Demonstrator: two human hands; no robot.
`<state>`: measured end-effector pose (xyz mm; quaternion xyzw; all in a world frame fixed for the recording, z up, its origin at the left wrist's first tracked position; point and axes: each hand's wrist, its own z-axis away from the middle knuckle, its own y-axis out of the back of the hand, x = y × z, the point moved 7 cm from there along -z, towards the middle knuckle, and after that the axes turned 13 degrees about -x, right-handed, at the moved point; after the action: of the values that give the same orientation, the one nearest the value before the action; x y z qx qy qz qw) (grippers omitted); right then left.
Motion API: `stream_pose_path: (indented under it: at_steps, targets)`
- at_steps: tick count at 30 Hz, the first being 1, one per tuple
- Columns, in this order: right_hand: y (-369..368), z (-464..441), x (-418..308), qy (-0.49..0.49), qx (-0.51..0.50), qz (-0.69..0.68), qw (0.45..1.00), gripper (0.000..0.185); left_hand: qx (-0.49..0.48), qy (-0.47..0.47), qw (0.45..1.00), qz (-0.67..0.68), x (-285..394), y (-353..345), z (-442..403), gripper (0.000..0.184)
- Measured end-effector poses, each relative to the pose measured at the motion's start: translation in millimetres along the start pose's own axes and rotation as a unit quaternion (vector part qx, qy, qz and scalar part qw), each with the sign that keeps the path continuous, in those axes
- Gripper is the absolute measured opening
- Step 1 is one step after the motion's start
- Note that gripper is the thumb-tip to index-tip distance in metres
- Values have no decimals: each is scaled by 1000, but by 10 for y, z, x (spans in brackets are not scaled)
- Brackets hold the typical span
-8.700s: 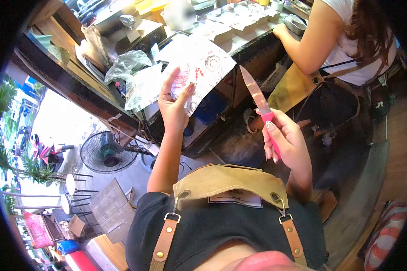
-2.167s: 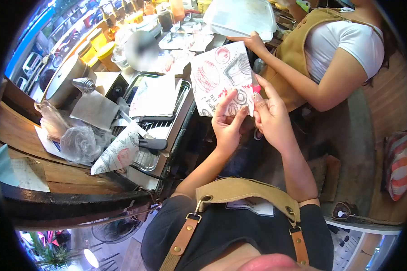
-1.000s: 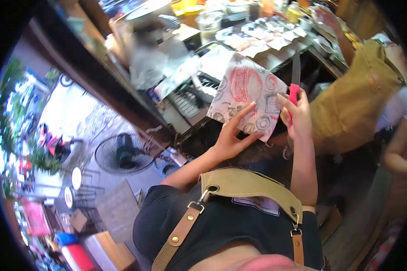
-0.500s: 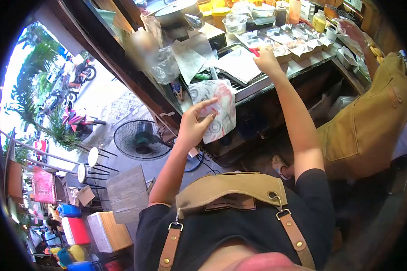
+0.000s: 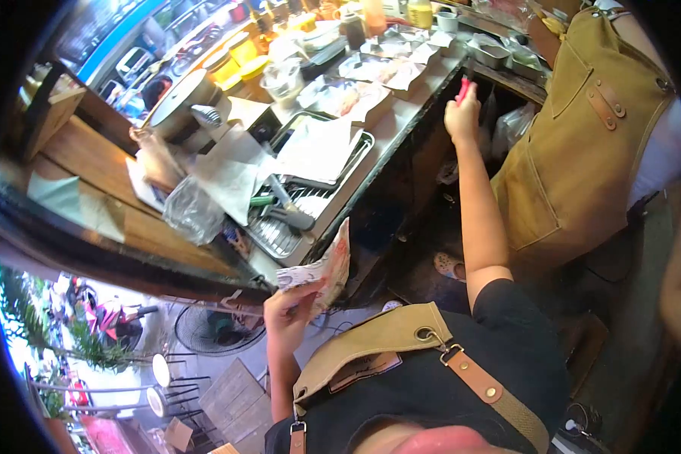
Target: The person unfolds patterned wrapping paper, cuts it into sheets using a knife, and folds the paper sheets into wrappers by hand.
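My left hand [image 5: 286,312] is closed on a white printed paper wrapper [image 5: 331,274] with red and dark markings. The wrapper stands bent upright in front of the counter's near edge. Further right, my right hand [image 5: 462,121] is stretched out over the counter's front edge. Its fingers are wrapped round a red-handled utensil [image 5: 463,91], whose far end is dark and hard to make out. Left of that hand, food trays [image 5: 371,106] line the counter. A metal tray [image 5: 348,170] with white paper sheets [image 5: 314,151] lies nearer to my left hand.
A person in a tan apron [image 5: 575,144] stands close on my right. A large pot [image 5: 185,106], a clear plastic bag [image 5: 194,212] and yellow tubs [image 5: 242,57] occupy the counter's left side. Below stand a floor fan [image 5: 218,331] and stools [image 5: 159,371].
My view has turned to the right. My right hand has moved from above the paper sheets to the right, past the food trays. The wrapper, flat before, is now bent and turned edge-on.
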<state>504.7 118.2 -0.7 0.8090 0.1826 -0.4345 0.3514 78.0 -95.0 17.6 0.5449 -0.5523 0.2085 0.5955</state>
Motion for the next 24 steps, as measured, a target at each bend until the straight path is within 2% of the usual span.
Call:
stream_pose_path:
  at_steps: [2,3,5,6,8,10,13,16,17,19,21,24]
  targets:
    - [54,-343,702,-160,57,-48,984,65,-89,58,994,21,-162,-269,-158,31]
    - [-38,-708,1280,-192,58,-141,970,65,-125,73,987,68,-324,-439,-217,32]
    - [36,-966,1645,-253,111,-229,933,66,-198,109,956,186,-609,-814,-305,33]
    - [193,-980,1554,-283,165,-226,917,67,-236,128,929,255,-719,-991,-343,33]
    - [457,-1366,1756,-296,218,-44,929,69,-293,176,884,319,-925,-1209,-409,26]
    - [634,-1792,2024,-280,284,54,915,64,-318,198,863,338,-1144,-1324,-498,25]
    - [798,-2189,2329,-306,239,15,921,52,-300,260,835,381,-1351,-1426,-598,24]
    - [891,-2409,2641,-285,284,28,915,46,-283,305,817,400,-1418,-1447,-663,25]
    - [900,-2187,2207,-325,261,63,907,47,-280,327,815,388,-1439,-1432,-689,25]
    - [894,-2191,2358,-331,277,-53,900,51,-297,328,825,352,-1448,-1377,-797,25]
    - [924,-2034,1990,-328,167,142,919,54,-300,326,832,336,-1509,-1364,-801,24]
    - [849,-1733,1791,-317,130,224,912,56,-277,339,812,386,-1590,-1409,-744,24]
